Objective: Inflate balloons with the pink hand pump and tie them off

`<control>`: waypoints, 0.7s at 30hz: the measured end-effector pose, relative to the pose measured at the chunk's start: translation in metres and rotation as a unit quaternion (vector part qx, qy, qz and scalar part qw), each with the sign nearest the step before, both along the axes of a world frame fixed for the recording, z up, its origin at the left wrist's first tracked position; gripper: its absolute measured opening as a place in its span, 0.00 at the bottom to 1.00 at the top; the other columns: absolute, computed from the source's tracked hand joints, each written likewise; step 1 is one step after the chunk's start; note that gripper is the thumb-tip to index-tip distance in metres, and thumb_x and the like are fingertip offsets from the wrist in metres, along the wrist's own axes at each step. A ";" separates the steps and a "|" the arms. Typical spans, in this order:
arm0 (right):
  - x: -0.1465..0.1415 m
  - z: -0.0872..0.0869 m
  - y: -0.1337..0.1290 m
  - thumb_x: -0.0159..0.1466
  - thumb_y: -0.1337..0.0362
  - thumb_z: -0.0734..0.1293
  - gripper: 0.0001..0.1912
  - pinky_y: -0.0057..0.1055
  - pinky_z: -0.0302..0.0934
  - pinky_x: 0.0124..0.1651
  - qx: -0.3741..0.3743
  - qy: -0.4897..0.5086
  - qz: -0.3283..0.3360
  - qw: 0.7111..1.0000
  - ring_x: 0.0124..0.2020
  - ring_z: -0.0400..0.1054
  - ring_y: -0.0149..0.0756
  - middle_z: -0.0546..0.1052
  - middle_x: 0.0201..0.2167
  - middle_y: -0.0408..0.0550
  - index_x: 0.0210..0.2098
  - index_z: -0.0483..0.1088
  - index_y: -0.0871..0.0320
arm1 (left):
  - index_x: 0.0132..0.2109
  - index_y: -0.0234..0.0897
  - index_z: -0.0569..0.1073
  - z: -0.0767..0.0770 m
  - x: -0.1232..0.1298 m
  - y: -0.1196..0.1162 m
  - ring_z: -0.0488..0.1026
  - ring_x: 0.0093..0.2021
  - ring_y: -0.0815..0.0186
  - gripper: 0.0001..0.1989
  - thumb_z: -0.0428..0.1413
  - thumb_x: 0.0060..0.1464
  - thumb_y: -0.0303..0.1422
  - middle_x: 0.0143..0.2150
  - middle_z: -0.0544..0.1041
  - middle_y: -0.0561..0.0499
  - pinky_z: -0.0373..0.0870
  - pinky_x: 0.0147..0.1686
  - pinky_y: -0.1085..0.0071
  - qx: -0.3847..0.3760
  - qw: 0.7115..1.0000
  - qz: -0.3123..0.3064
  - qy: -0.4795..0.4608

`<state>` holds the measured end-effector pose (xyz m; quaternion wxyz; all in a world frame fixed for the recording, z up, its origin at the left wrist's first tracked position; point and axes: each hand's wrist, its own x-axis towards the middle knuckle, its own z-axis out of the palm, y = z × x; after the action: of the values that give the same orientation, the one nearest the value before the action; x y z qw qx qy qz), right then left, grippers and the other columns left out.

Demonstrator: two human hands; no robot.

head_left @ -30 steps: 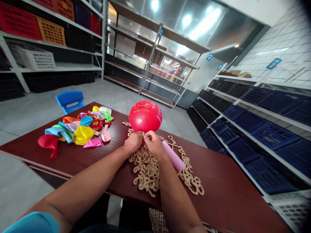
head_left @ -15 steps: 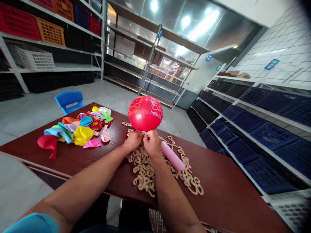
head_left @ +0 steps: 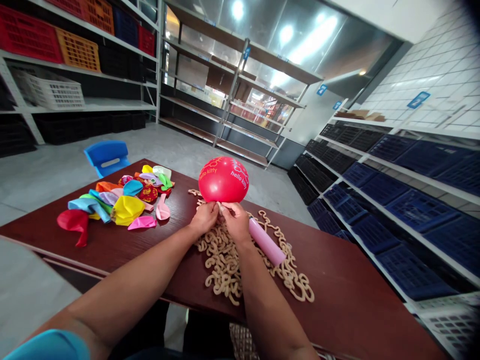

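An inflated red balloon (head_left: 224,181) with "hello kitty" print stands above my two hands, its neck end down between them. My left hand (head_left: 206,217) pinches at the neck from the left. From the right, my right hand (head_left: 235,220) has its fingers closed at the same neck, the fingertips of both hands nearly meeting. Beneath the hands spreads a pile of beige curly strands (head_left: 223,262) on the dark red table (head_left: 337,295). A pink cylinder (head_left: 267,241) lies on the strands, just right of my right hand.
Many uninflated balloons (head_left: 127,210) in mixed colours lie on the table's left part. Behind it is a blue chair (head_left: 107,156). Shelves with blue crates (head_left: 420,215) line the right side; coloured crates (head_left: 78,48) fill shelves at the left.
The red balloon has sunk a little and tilted back, its print now higher. My right hand's fingers have shifted slightly and spread more at the neck; my left hand has barely moved.
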<state>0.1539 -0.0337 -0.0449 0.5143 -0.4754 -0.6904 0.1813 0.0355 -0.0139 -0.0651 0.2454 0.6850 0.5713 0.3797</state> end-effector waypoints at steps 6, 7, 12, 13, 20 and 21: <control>-0.004 -0.006 0.000 0.57 0.58 0.62 0.11 0.30 0.60 0.40 -0.016 -0.005 -0.026 1.000 0.33 0.66 0.33 0.75 0.31 0.46 0.32 0.72 0.56 | 0.28 0.36 0.66 -0.002 -0.001 0.001 0.67 0.29 0.66 0.15 0.39 0.56 0.33 0.28 0.71 0.46 0.57 0.30 0.71 0.000 0.999 0.020 0.030; -0.005 -0.008 0.000 0.57 0.57 0.62 0.11 0.29 0.60 0.39 -0.023 -0.001 -0.031 0.999 0.33 0.66 0.32 0.74 0.31 0.45 0.31 0.72 0.56 | 0.28 0.36 0.66 -0.002 -0.001 0.001 0.67 0.29 0.66 0.14 0.39 0.56 0.33 0.28 0.71 0.46 0.57 0.30 0.71 -0.003 0.999 0.021 0.031; -0.009 -0.015 0.003 0.56 0.55 0.62 0.12 0.27 0.60 0.30 -0.086 0.074 -0.019 0.993 0.26 0.65 0.30 0.73 0.26 0.43 0.31 0.67 0.57 | 0.27 0.36 0.65 -0.001 -0.001 0.001 0.67 0.28 0.67 0.16 0.39 0.57 0.35 0.26 0.71 0.47 0.57 0.29 0.72 -0.008 1.000 0.016 0.016; -0.010 -0.016 0.003 0.56 0.54 0.62 0.12 0.26 0.59 0.27 -0.109 0.101 -0.009 0.989 0.23 0.64 0.29 0.72 0.24 0.41 0.31 0.66 0.57 | 0.27 0.36 0.65 0.000 -0.001 0.001 0.66 0.28 0.67 0.16 0.39 0.57 0.35 0.26 0.70 0.48 0.57 0.29 0.72 -0.006 1.000 0.014 0.013; -0.011 -0.018 0.010 0.56 0.54 0.61 0.11 0.22 0.48 0.16 -0.187 0.273 0.000 0.944 0.12 0.54 0.25 0.63 0.12 0.33 0.29 0.59 0.55 | 0.27 0.35 0.66 -0.003 0.004 0.000 0.65 0.26 0.68 0.15 0.40 0.57 0.34 0.24 0.69 0.50 0.57 0.28 0.73 0.015 0.999 -0.027 -0.009; -0.010 -0.019 0.011 0.56 0.54 0.60 0.11 0.23 0.49 0.17 -0.177 0.278 -0.017 0.944 0.13 0.54 0.25 0.63 0.12 0.33 0.29 0.59 0.55 | 0.27 0.35 0.66 -0.003 0.005 -0.001 0.65 0.26 0.68 0.16 0.41 0.57 0.35 0.24 0.69 0.50 0.56 0.28 0.73 0.017 0.999 -0.033 -0.009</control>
<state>0.1441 -0.0226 -0.0636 0.5964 -0.5011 -0.4691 0.4163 0.0409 -0.0150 -0.0681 0.2516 0.7042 0.5392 0.3874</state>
